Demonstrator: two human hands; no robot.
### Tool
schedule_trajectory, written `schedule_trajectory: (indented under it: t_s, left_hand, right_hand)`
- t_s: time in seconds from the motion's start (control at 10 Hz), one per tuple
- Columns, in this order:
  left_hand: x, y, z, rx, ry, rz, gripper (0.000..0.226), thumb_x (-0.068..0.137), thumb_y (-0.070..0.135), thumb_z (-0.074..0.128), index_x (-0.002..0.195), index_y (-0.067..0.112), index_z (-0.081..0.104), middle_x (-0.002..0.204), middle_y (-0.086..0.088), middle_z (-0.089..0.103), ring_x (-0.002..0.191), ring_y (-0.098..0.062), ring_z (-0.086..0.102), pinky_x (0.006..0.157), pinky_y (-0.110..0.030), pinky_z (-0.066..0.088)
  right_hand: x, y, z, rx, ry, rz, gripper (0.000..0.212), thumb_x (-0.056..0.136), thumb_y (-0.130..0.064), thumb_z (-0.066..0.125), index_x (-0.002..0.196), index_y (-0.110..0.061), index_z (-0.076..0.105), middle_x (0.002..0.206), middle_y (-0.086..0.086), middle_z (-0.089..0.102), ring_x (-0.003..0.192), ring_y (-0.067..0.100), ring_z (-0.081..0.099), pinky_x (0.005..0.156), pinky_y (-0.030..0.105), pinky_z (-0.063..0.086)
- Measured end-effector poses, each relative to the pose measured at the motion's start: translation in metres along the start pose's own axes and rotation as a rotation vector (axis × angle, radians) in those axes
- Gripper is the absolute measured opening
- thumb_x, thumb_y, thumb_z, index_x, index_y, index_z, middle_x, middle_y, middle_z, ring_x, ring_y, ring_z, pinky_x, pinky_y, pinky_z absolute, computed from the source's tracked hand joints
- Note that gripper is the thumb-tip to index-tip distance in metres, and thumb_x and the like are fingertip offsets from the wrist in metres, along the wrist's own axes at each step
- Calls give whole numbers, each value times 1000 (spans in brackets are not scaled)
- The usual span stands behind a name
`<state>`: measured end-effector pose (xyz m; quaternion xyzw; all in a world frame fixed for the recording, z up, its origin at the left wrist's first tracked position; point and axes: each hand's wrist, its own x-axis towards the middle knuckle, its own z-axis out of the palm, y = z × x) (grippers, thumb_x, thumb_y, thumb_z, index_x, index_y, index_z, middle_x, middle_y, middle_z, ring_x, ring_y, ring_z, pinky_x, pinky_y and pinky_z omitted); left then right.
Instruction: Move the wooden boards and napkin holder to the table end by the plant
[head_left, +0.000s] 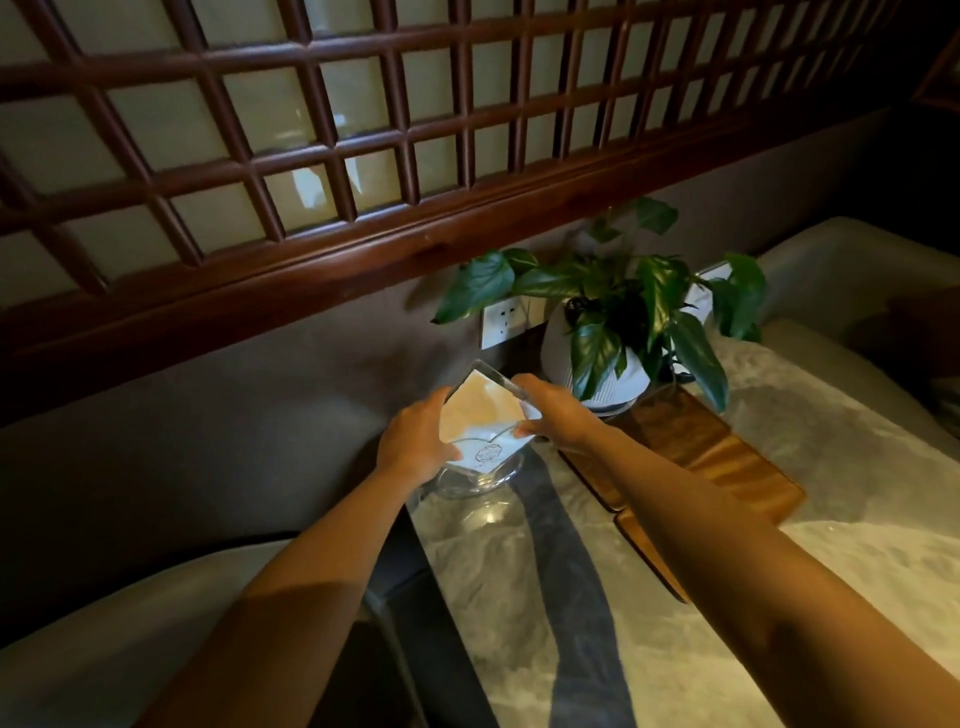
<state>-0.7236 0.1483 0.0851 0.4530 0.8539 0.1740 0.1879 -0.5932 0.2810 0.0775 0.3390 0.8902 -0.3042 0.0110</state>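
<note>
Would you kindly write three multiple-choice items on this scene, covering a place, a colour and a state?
1. Where do the wooden boards lie?
A. beside the plant pot
B. on the sofa
C. on the floor

2. What colour is the pot?
A. red
B. white
C. black

3. How is the napkin holder held?
A. by one hand
B. by neither hand
C. between both hands

Key: 1 A, the boards reach the pot's base; 2 B, its ribbed wall is white; 3 C, the left hand and right hand clasp its sides.
</note>
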Motion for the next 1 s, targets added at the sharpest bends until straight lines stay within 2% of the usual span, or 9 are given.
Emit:
schedule_trajectory:
  t_s: [0.2,0.5,0.8,0.9,1.0]
  left_hand:
    - [18,-15,2,27,-4,-55,74,74,21,76,135,16,35,132,-14,54,120,-34,52,90,-42,48]
    - [35,-17,0,69,-32,-89,68,75,24,75,130,13,37,131,-14,54,120,-34,53,91,-41,48]
    - [38,-18,5,95,-34,-96,75,75,26,75,134,14,32,133,-15,52,121,-33,51,92,-41,48]
    - [37,-17,6,94,-50,-104,79,76,29,73,139,14,26,136,-15,48,124,-33,48,95,-42,46]
    - [30,-19,5,207,75,-63,88,77,43,69,143,12,22,144,-17,40,131,-33,40,102,-43,40]
  right_hand:
    - [31,-4,5,11,-34,10,69,83,-6,68,142,-8,33,142,19,47,130,37,44,105,42,39]
    - [57,-2,4,68,-85,28,67,82,-4,69,140,-11,36,137,22,51,124,38,50,99,43,45]
    - [57,-7,0,39,-130,49,63,84,-2,66,138,-7,35,137,24,50,123,40,50,98,45,44]
    - [53,-7,0,13,-111,35,70,83,-5,68,142,-8,29,147,20,40,130,39,44,105,47,39]
    - [46,-4,-1,45,-52,21,82,83,-10,69,148,-11,19,155,14,28,138,35,36,112,47,35]
